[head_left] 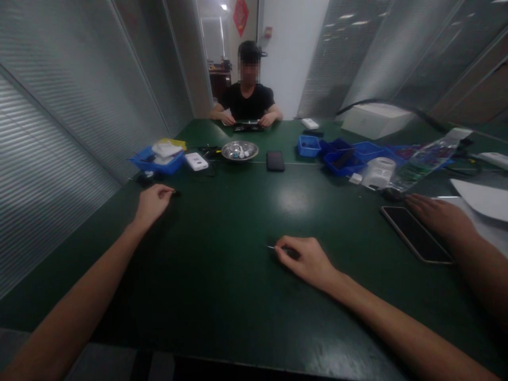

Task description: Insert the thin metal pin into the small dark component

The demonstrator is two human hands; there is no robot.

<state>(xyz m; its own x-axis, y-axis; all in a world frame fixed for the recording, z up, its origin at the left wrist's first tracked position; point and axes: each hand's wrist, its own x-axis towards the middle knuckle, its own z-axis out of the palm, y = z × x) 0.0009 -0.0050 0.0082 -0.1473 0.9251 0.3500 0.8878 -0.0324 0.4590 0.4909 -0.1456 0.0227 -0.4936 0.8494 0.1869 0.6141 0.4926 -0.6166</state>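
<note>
My left hand (153,202) rests on the dark green table (222,296) at the left. Its fingers are curled, with the fingertips pinched at a small dark object (175,193) too small to name. Nearer the middle, my right hand (307,260) lies on the table, its fingers closed around a thin dark tool (278,247). The tool's pale tip pokes out to the left. Bare tabletop separates the two hands.
Another person's hand (440,217) lies at the right beside a phone (416,234). Farther back are a metal bowl (239,151), a black phone (275,160), blue bins (341,154), a blue tray (156,160), a plastic bottle (424,161) and a person seated opposite (248,100).
</note>
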